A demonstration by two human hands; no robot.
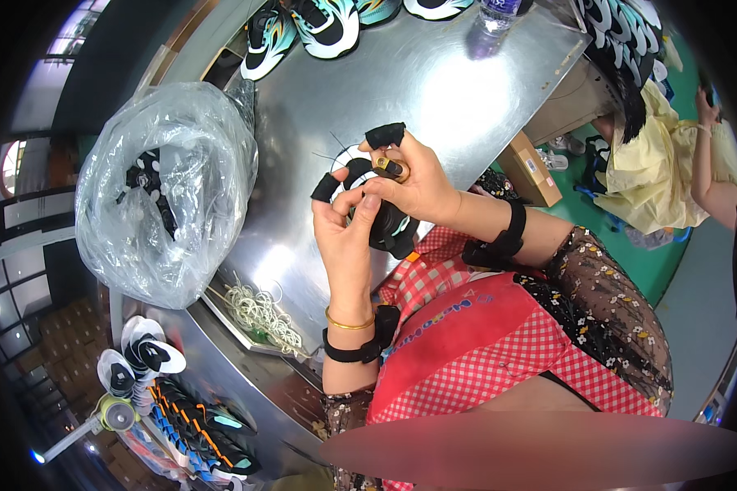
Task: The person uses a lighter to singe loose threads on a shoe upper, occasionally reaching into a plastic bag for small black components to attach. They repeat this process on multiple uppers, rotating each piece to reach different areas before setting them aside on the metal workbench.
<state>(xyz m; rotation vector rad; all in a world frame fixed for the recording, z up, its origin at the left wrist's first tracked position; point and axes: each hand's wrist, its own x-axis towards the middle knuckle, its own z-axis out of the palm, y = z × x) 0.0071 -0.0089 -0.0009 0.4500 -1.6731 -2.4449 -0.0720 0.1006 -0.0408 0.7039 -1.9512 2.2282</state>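
Close in front of my body, both hands meet at a black shoe point(394, 232) with pale trim, which they largely cover. My left hand point(341, 225) is closed on the shoe's edge, thumb and fingers pressed together. A short tool with a brown and brass-coloured handle point(391, 168) is gripped in my right hand point(422, 176), against the shoe; its tip is hidden. Thin dark thread ends point(330, 155) stick out beyond the shoe on the far left side. Black sleeves cover a finger on each hand.
A metal table point(303, 114) lies under my hands. On its left stands a clear plastic bag point(168, 196) with black pieces inside. Tangled pale cord point(258, 315) sits in a tray. Finished-looking shoes point(326, 29) and a bottle point(496, 18) line the far edge. Another person's arm point(704, 164) shows at right.
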